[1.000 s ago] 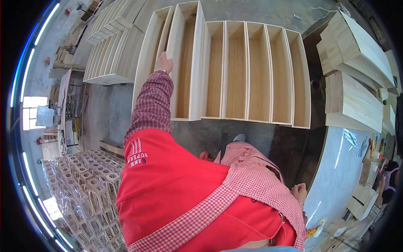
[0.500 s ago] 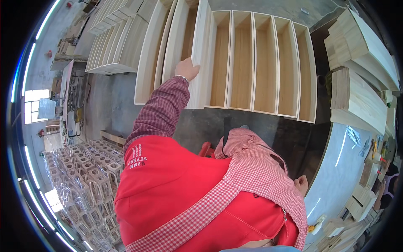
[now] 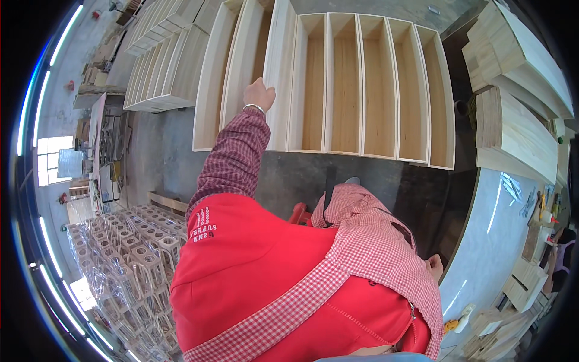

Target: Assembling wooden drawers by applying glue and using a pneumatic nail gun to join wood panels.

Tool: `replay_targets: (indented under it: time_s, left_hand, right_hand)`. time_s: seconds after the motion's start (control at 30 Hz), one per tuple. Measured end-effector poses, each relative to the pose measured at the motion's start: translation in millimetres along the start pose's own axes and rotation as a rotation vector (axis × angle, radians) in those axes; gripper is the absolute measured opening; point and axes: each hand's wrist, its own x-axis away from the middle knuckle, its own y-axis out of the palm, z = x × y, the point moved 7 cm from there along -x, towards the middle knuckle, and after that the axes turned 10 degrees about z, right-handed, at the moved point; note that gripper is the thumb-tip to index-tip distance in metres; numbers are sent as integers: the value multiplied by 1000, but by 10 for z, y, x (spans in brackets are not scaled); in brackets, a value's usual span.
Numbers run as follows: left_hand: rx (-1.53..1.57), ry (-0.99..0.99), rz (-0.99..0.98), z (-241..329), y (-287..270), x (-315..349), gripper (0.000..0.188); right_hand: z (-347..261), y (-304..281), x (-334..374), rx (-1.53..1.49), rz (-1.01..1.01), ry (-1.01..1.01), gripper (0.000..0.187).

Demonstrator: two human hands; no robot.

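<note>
My left hand [image 3: 259, 95] is closed over the near end of a long, open-topped wooden drawer box [image 3: 247, 66], by its right side wall. The broad pale outer face [image 3: 278, 78] of that wall shows beside my knuckles. Another drawer box [image 3: 211, 96] lies directly to its left, close against it. On the right, several matching boxes [image 3: 344, 84] stand side by side with their open sides up. My right hand [image 3: 434, 266] is low at my right side, by the edge of a blue-grey table [image 3: 482, 241]. My apron covers much of it, so its fingers are mostly hidden.
More wooden boxes [image 3: 166, 72] are stacked at the far left. Plastic-wrapped wooden parts with round holes [image 3: 132, 253] stand at the near left. Pale wooden panels [image 3: 518, 133] are piled at the right. Tools [image 3: 547, 214] lie beyond the table.
My left hand has moved left with the drawer box, closing the gap to the leftmost box. My right hand stays by the table edge.
</note>
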Motion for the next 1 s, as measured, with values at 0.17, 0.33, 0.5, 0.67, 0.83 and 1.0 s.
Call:
replay_targets:
  time_s: [0.17, 0.33, 0.5, 0.67, 0.83, 1.0]
  left_hand:
    - [77, 72, 38, -301, 224, -113, 38]
    - [-166, -14, 2, -263, -58, -178, 47]
    - [129, 236, 133, 928, -436, 18, 44]
    - [783, 302, -324, 3043, -346, 928, 45]
    - [1182, 362, -748, 5032, -212, 1868, 42]
    - [1281, 240, -818, 6514, 87, 1908, 38]
  right_hand:
    - [128, 5, -49, -71, 53, -49, 7]
    - [424, -36, -218, -170, 151, 60, 5]
    - [672, -396, -118, -396, 162, 346, 8]
    - [1148, -693, -32, -562, 167, 383, 9]
    - [1813, -1087, 86, -767, 410, 437, 8]
    - [2495, -1363, 481, -878, 659, 590, 10]
